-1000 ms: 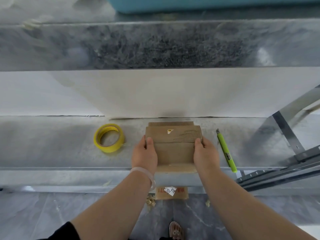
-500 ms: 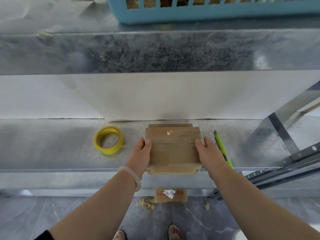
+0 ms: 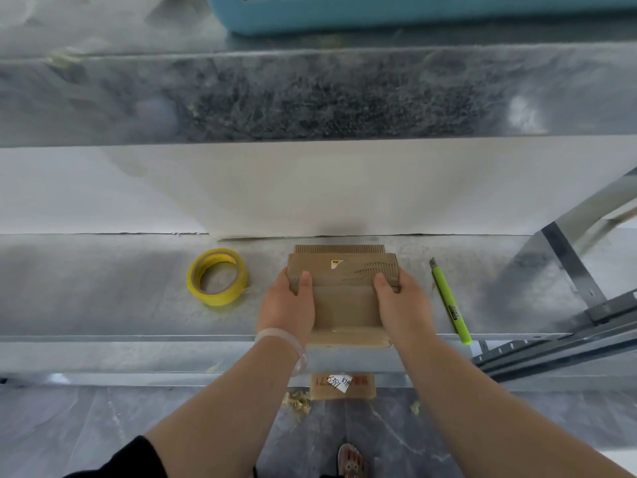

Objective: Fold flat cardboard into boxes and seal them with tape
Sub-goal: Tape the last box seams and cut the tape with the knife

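Centre frame: left hand (image 3: 287,310) and right hand (image 3: 401,310) grip cardboard box (image 3: 344,298) sides on metal shelf (image 3: 103,288). Yellow tape roll (image 3: 218,277) left, green knife (image 3: 450,301) right, blue basket (image 3: 413,12) top.

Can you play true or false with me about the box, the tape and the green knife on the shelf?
1. Both hands hold the cardboard box. True: the left hand and the right hand grip its sides.
2. The tape roll is red. False: it is yellow.
3. The green knife lies right of the box. True.
4. The tape roll sits on top of the box. False: it lies on the shelf, left of the box.
5. One hand holds the knife. False: it lies untouched.
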Motion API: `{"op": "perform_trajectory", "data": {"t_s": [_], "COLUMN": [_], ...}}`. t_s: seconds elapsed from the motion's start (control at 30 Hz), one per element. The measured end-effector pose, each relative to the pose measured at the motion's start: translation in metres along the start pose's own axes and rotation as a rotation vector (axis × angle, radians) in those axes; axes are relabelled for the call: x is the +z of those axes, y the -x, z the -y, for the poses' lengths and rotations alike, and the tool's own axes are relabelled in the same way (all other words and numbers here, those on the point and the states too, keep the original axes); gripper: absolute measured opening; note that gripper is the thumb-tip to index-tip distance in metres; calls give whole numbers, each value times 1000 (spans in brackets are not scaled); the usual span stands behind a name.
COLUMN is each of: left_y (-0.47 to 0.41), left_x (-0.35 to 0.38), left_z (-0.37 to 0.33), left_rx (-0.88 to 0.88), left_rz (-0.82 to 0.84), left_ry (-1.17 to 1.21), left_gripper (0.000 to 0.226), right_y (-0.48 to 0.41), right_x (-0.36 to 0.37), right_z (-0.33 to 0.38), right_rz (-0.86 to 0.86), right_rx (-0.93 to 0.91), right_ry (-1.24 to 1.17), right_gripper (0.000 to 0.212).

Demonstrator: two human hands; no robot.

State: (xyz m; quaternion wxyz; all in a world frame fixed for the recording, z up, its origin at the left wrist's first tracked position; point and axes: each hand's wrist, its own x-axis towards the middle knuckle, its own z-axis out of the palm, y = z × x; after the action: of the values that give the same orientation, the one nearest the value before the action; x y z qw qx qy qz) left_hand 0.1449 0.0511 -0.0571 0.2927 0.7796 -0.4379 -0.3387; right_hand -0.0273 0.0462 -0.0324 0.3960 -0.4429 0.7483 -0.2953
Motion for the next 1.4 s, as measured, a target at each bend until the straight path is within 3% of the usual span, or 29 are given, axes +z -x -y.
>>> {"op": "perform_trajectory", "data": {"t_s": [0.3, 0.43, 0.57, 0.63, 0.73, 0.87, 0.9, 1.03, 1.17, 1.27, 1.4], "left_y": [5, 14, 6, 3, -6, 1, 9, 37, 35, 39, 42], "left_x": [-8, -30, -62, -69, -71, -64, -58, -32, -36, -45, -43], "left_z": [-8, -12, -29, -40, -52, -38, -30, 5, 17, 14, 6], "left_rx": [-108, 33, 166, 227, 285, 409, 459, 495, 428, 514, 638], "left_rz": [67, 141, 225, 271, 174, -116, -95, 255, 378, 358, 191], "left_ry": [289, 385, 285, 261, 202, 112, 99, 97, 176, -19, -114], "left_gripper": [46, 46, 34, 32, 42, 56, 59, 73, 108, 130, 111], "right_y": [7, 30, 41, 41, 42, 47, 48, 52, 51, 51, 57], "right_x": [-16, -28, -52, -59, -60, -55, -51, -31, -32, -34, -30], "right_z": [-2, -8, -2, 4, 4, -3, -6, -9, -9, -13, -12], "right_rz": [180, 199, 180, 271, 276, 169, 173, 179, 134, 196, 252], "right_rx": [175, 107, -17, 16, 118, 182, 187, 132, -79, -171, -249], "right_ry": [-241, -397, -449, -473, -574, -693, -686, -415, -127, 122, 93], "right_gripper": [44, 30, 55, 40, 23, 13, 13, 24, 27, 62, 70]}}
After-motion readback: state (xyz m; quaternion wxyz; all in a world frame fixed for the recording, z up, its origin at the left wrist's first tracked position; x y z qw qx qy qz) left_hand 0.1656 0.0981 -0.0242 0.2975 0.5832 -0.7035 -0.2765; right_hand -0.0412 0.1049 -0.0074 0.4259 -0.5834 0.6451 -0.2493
